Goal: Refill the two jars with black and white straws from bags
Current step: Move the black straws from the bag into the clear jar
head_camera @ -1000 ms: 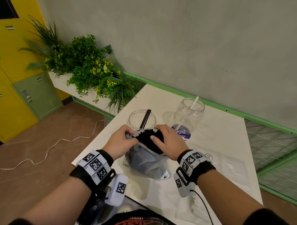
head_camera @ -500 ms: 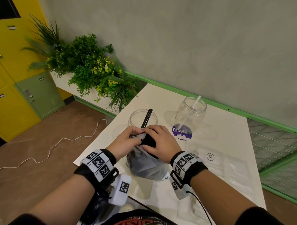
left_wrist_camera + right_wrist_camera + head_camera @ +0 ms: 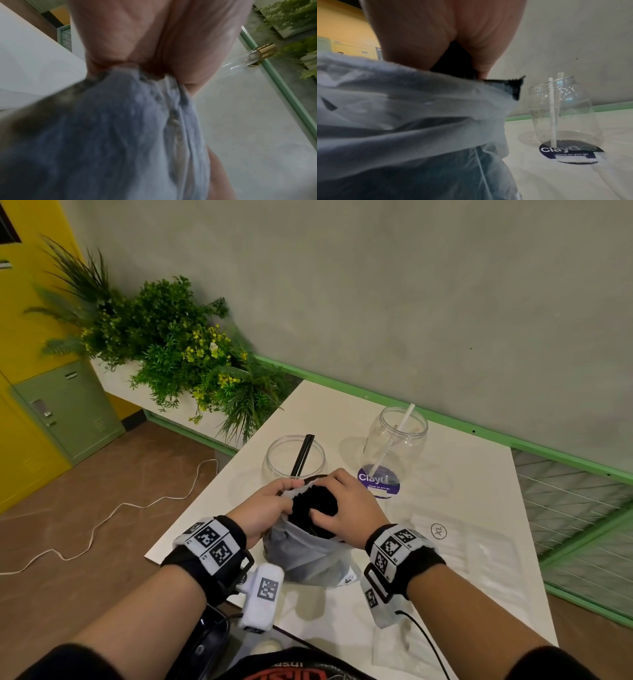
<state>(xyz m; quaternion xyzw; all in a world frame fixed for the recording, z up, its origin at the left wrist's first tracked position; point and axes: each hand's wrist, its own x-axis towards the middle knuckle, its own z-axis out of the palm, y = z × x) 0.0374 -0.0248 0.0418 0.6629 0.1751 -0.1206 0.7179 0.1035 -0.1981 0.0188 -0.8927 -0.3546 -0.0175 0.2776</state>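
Note:
A cloudy plastic bag (image 3: 305,556) packed with black straws (image 3: 317,503) stands upright on the white table (image 3: 479,474). My left hand (image 3: 263,508) pinches the bag's left rim (image 3: 130,83). My right hand (image 3: 346,508) curls round the bundle of black straws at the bag's mouth, thumb on the near side; in the right wrist view the straws (image 3: 453,63) show dark between thumb and fingers. Just behind the bag stands a clear jar (image 3: 294,457) with two black straws. To its right a second clear jar (image 3: 394,440) (image 3: 563,116) holds a white straw or two.
A flat clear bag marked XL (image 3: 469,546) lies on the table to my right. A purple round sticker (image 3: 378,482) sits under the right jar. Plants (image 3: 178,350) fill a planter beyond the table's left corner. A white cable (image 3: 102,525) runs over the brown floor.
Over the last second my right hand closed round the black straw bundle, which now stands a little higher out of the bag. The left hand kept its pinch on the rim.

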